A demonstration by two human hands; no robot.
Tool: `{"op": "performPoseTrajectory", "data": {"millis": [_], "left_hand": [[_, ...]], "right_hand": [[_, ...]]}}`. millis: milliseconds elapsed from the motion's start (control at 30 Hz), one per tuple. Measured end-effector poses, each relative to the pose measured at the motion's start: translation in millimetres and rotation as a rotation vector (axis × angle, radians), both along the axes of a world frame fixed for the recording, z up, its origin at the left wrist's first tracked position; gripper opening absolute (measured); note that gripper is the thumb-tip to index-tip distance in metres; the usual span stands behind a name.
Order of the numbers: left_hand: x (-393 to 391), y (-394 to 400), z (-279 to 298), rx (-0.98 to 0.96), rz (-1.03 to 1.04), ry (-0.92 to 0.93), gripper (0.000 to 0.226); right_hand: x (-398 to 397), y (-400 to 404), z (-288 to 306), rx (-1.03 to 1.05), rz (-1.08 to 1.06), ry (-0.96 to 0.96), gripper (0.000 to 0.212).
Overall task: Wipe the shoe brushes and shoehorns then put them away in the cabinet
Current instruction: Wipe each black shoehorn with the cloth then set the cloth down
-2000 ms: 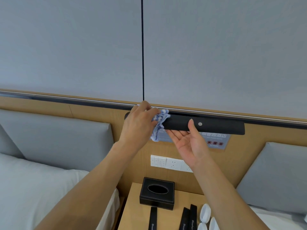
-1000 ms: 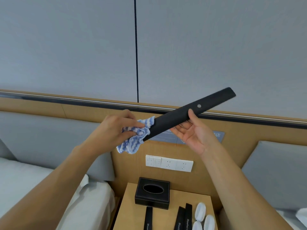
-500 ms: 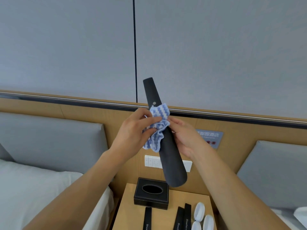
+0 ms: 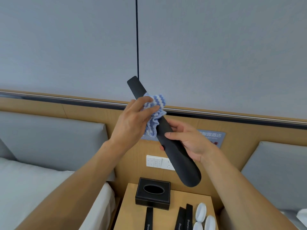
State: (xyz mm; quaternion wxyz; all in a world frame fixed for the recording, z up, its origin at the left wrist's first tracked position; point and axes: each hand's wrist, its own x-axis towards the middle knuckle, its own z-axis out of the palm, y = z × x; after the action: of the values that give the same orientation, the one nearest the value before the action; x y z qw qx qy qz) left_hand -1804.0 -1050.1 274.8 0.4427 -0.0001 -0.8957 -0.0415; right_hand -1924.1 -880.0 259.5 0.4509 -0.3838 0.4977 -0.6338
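Note:
A long black shoehorn is held up in front of the wall, narrow end up-left, broad end down-right. My right hand grips its middle, thumb across the front. A blue-and-white striped cloth is wrapped round the upper part of the shoehorn, and my left hand pinches it there. On the wooden nightstand below lie three more black shoehorns and several white oval pieces, cut off by the frame's lower edge.
A black tissue box stands at the back of the nightstand. A white socket panel sits on the wooden headboard. Beds with grey cushions flank the nightstand left and right.
The shoehorn swung from lying level to standing steeply, narrow end up. My right hand shifted down to grip its middle, and the cloth in my left hand slid up toward the narrow end.

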Motion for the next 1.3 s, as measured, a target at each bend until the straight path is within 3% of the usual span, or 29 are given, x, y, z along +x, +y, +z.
{"op": "performPoseTrajectory", "data": {"millis": [267,467,933,1100,1300], "left_hand": [[-13,-58,46,0.071,0.2,0.012,0.028],[-22,-57,50,0.052,0.301,0.013,0.032],[-16,23,-21,0.012,-0.016,-0.107,0.02],[-14,35,-44,0.111,-0.116,-0.243,0.027],[-17,46,-79,0.296,-0.189,-0.369,0.038]], "right_hand": [[3,5,0,0.034,0.027,0.049,0.041],[1,1,-2,0.03,0.012,0.017,0.041],[-1,1,-40,-0.045,-0.113,-0.268,0.042],[1,8,-66,-0.056,-0.21,-0.318,0.033],[12,29,-105,0.084,-0.493,-0.284,0.031]]}}
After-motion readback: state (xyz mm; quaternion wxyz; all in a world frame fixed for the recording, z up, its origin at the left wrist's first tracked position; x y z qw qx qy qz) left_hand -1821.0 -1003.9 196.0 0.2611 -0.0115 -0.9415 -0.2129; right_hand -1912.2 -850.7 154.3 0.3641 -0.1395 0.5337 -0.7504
